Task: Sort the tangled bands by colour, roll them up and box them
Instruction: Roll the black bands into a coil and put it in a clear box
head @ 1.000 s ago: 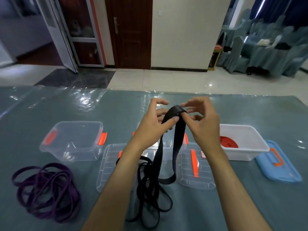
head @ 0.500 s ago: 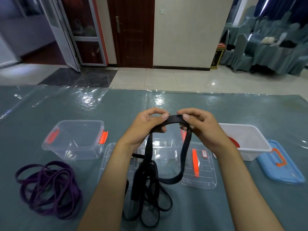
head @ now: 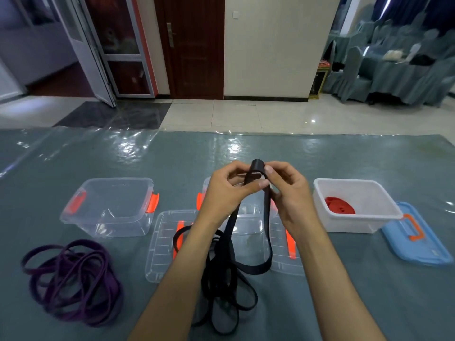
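**Black band folded between both hands**

Centre of frame: left hand [head: 227,193] & right hand [head: 289,190] pinch the top fold of the black band [head: 257,168], both grips clamped on it w/ thumbs & fingertips. Rest of band hangs down to a loose pile on the desk [head: 344,303], lower centre. Purple bands [head: 73,279] lie tangled at lower left. Clear box [head: 108,205] at mid left, open. White box [head: 357,205] at mid right holds a red roll [head: 339,205]; blue lid [head: 416,235] just right of it. Clear lids [head: 162,244] lie under the arms.
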The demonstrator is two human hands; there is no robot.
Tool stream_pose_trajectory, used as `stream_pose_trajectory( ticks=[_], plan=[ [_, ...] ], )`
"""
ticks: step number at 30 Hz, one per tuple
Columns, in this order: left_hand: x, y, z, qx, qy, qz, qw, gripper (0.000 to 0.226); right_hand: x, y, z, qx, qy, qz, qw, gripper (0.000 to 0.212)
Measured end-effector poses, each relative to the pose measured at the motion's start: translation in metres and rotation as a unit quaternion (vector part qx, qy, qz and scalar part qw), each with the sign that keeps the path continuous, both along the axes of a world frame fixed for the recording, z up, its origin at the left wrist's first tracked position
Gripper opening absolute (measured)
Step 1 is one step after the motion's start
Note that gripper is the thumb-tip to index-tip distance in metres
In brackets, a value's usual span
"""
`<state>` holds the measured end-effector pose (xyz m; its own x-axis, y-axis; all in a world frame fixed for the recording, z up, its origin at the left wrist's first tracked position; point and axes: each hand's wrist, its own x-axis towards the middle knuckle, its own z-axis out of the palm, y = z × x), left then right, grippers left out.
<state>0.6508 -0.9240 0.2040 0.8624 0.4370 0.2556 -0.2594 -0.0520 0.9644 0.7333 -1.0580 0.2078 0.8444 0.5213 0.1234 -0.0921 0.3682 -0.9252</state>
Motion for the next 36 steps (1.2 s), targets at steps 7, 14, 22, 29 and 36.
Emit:
stream_pose_trajectory(
  ticks=[7,14,22,29,36],
  plan=[
    [0.001,-0.005,-0.005,0.039,0.014,0.021,0.999,0.016,-0.002,0.001,0.000,-0.061,-0.019,-0.039,0.997,0.028],
    [-0.003,-0.003,-0.011,0.019,0.036,-0.055,0.998,0.031,0.005,-0.002,-0.005,-0.091,0.011,-0.076,0.993,0.019],
    [0.005,-0.004,-0.014,0.059,0.023,0.035,0.997,0.028,0.004,0.005,-0.011,-0.108,-0.019,-0.052,0.993,0.011],
    [0.008,0.015,-0.008,0.256,0.042,0.076,0.963,0.030,0.010,-0.003,0.006,-0.152,-0.042,0.009,0.988,0.037],
    [0.015,0.022,0.001,0.327,-0.001,0.049,0.944,0.031,0.019,0.004,0.017,-0.179,-0.092,-0.068,0.977,0.025]
  ],
)
